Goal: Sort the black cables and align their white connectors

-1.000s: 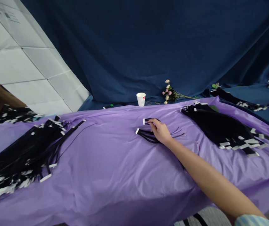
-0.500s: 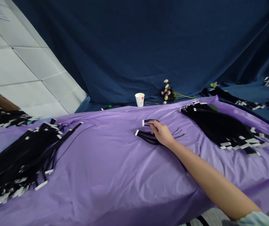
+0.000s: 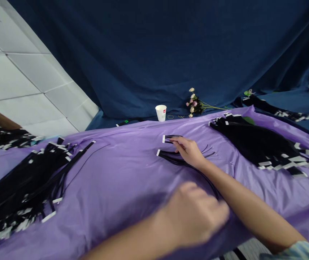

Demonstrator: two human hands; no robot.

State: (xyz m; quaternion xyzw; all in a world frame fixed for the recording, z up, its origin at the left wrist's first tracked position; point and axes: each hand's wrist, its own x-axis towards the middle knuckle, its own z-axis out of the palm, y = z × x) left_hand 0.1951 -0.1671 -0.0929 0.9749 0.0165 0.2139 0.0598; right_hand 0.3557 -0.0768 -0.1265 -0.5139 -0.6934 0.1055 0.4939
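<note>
On the purple cloth [image 3: 111,184], my right hand [image 3: 188,150] pinches black strands just behind a small white end tab [image 3: 163,139]. A second bundle of black strands [image 3: 176,160], with its own white tab [image 3: 158,152], lies just below that hand and runs under the wrist. My left hand [image 3: 197,213] is in the lower middle, above the cloth and nearer to me than the right hand. It is smeared by motion, and its fingers cannot be made out.
Piles of black strands with white tabs lie at the left [image 3: 27,180] and at the right [image 3: 254,139]. Behind the cloth's far edge stand a white paper cup [image 3: 161,113] and a bunch of artificial flowers [image 3: 194,104]. A dark blue curtain [image 3: 149,50] hangs behind.
My left hand has come into view from below. My right hand has shifted slightly, still pinching the strands by the upper tab.
</note>
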